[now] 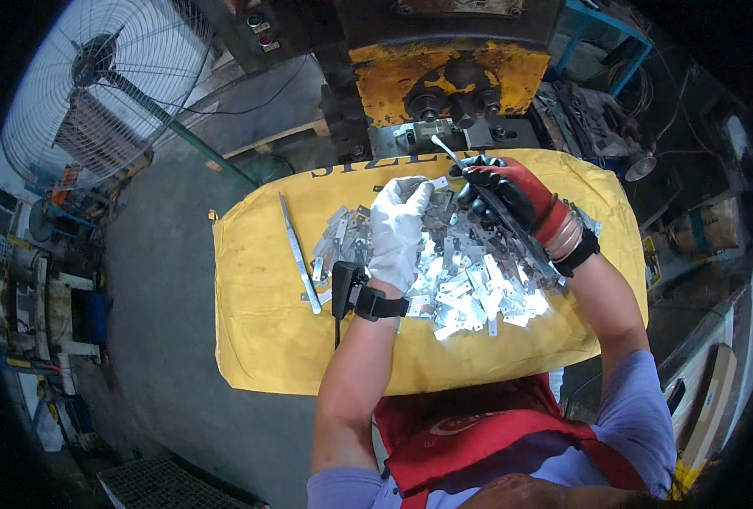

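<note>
My left hand [398,220], in a white glove, is closed with its fingertips pinched together. A small flat metal strip [441,182] pokes out beside them and seems held there. My right hand [512,195], in a red and black glove, grips a long slim metal tool [451,154] that looks like large tweezers. Its pale tip points up and left toward the press, while its darker length runs back under the wrist. Beneath both hands spreads a pile of small flat metal strips with holes [470,293]. Long metal tweezers [296,250] lie left of the pile.
The pile rests on a yellow sack-covered surface [258,339]. Just beyond its far edge stands a machine press [453,81] with a metal die [432,131]. A large caged fan [97,68] is at far left. Cluttered equipment [54,314] lines the left side.
</note>
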Demonstrator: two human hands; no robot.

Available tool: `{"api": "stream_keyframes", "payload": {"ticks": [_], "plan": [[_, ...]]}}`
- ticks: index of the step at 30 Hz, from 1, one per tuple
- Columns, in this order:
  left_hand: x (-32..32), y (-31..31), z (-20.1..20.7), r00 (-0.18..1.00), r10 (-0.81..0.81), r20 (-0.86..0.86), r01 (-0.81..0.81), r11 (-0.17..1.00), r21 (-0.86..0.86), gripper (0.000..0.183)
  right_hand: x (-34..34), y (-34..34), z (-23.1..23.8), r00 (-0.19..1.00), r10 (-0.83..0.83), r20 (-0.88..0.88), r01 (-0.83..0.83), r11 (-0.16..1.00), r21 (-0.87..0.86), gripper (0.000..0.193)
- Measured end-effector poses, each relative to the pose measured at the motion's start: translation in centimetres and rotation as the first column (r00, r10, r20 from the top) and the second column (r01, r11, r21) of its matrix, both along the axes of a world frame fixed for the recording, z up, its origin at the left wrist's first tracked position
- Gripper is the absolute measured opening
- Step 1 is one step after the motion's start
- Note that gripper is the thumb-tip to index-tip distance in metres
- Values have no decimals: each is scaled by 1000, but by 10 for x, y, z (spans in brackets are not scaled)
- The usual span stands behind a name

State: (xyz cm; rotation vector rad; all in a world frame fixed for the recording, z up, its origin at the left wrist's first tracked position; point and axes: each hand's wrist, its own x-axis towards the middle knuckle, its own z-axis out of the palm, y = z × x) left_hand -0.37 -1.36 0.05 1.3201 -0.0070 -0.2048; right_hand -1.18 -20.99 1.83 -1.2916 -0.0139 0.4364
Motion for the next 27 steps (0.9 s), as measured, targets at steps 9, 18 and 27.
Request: {"api": "stream_keyframes", "payload": {"ticks": [9, 18, 27], "plan": [[0, 1, 0, 998, 52, -21, -53, 995, -79, 15, 14, 11, 1, 981, -121, 152, 115, 992, 46, 32], [4, 9, 9, 974, 188, -124, -212, 953, -217, 16, -53, 21, 21, 1000, -26, -16, 26, 999, 27, 25], [5, 11, 9, 985, 152, -83, -162, 976, -142, 16, -54, 26, 16, 999, -46, -12, 46, 999, 8, 23]]}}
